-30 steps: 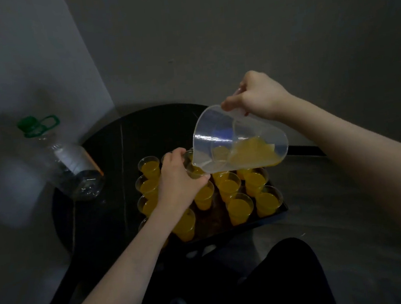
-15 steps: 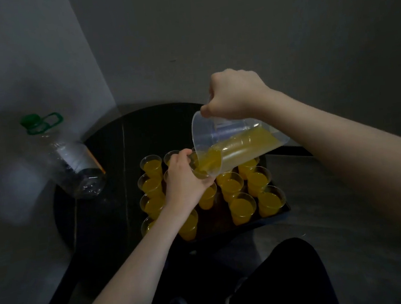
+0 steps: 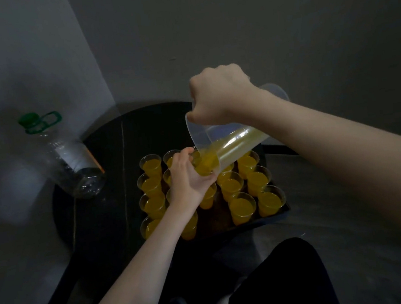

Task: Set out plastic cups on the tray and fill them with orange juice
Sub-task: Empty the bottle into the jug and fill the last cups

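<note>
Right hand (image 3: 218, 95) fingers curled round tilted jug (image 3: 233, 146), left hand (image 3: 187, 178) fingers gripping cup (image 3: 202, 169)

We see a clear plastic jug (image 3: 233, 146) tipped steeply w/ its mouth down-left, orange juice (image 3: 210, 162) pooled at the lower lip and running into a clear cup (image 3: 200, 168) held just under it, above the tray's middle. The tray (image 3: 279, 214) is dark, rectangular, sitting on a dark round table, approx. full of small clear plastic cups in rows. Those we can see, e.g. the far-left one (image 3: 150, 164) and the near-right one (image 3: 271, 200), stand upright and are filled nearly to the rim w/ orange juice; several are partly hidden.
</note>
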